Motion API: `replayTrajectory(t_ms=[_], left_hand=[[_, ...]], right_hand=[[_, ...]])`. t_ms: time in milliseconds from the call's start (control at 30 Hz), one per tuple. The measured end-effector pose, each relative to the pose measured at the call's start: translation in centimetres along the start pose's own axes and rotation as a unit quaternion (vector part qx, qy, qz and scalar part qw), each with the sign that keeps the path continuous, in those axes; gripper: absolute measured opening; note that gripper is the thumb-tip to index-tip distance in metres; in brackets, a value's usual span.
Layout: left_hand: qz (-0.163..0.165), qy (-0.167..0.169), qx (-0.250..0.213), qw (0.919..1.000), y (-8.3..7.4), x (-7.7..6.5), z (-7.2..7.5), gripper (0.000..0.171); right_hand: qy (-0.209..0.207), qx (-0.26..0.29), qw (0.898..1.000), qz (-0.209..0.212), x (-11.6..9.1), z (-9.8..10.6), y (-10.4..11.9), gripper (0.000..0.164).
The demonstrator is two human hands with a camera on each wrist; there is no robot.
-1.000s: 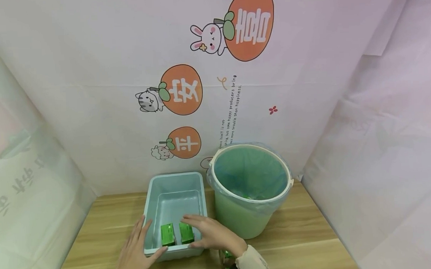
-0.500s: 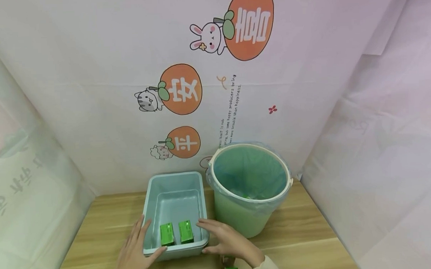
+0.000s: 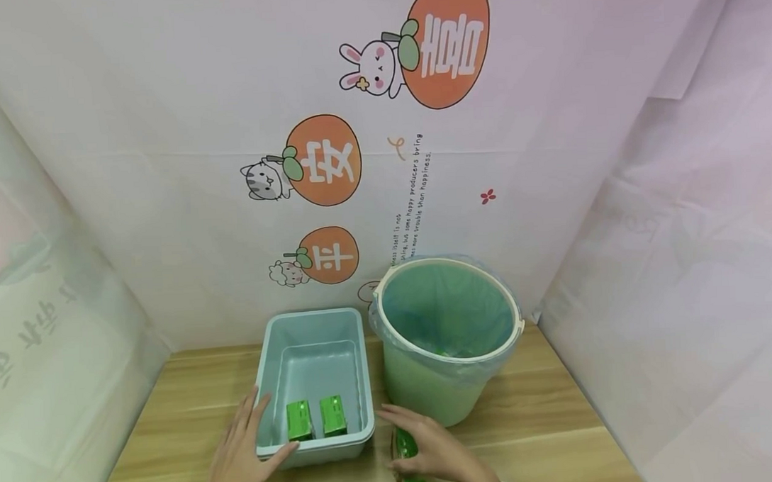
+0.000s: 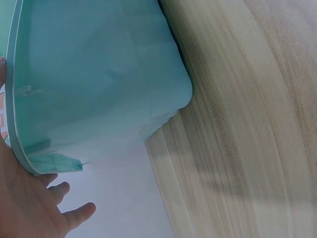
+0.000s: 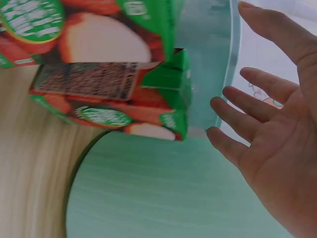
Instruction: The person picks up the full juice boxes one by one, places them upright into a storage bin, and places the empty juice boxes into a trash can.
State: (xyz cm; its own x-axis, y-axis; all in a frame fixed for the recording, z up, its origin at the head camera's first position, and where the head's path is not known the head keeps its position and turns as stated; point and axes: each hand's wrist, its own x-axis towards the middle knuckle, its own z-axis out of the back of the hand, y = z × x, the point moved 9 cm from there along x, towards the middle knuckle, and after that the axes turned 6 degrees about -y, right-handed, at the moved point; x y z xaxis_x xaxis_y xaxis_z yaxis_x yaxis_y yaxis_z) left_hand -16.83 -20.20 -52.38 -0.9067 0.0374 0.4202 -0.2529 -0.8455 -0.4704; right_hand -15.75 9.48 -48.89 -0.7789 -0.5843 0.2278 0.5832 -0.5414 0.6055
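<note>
A light blue plastic bin stands on the table, with two green-topped drink cartons, one on the left and one on the right, at its near end. My left hand rests at the bin's near left corner, thumb on the front rim. In the left wrist view its palm lies against the rim, fingers loosely extended. Right of the bin, my right hand hovers over more cartons, fingers spread. The right wrist view has two red and green cartons with apple pictures, a nearer one and a farther one, apart from the fingers.
A pale green bucket lined with a clear bag stands right of the bin, close behind my right hand. A white printed cloth hangs behind and at both sides. The wooden table runs up to it.
My right hand has drawn back from above the bin's cartons, moving right and down to the cartons beside the bin. My left hand stays at the bin's corner.
</note>
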Motion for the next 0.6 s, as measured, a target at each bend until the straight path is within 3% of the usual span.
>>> replayTrajectory(t_ms=[167, 600], left_hand=[[-0.001, 0.002, 0.002, 1.0000, 0.0, 0.0, 0.0, 0.096], [-0.010, -0.013, 0.004, 0.9999, -0.4, -0.1, 0.3, 0.095]], right_hand=[[0.008, 0.001, 1.000, -0.026, -1.0, -0.2, -1.0, 0.079], [-0.008, -0.017, 1.000, -0.004, -2.4, -0.7, -2.2, 0.079]])
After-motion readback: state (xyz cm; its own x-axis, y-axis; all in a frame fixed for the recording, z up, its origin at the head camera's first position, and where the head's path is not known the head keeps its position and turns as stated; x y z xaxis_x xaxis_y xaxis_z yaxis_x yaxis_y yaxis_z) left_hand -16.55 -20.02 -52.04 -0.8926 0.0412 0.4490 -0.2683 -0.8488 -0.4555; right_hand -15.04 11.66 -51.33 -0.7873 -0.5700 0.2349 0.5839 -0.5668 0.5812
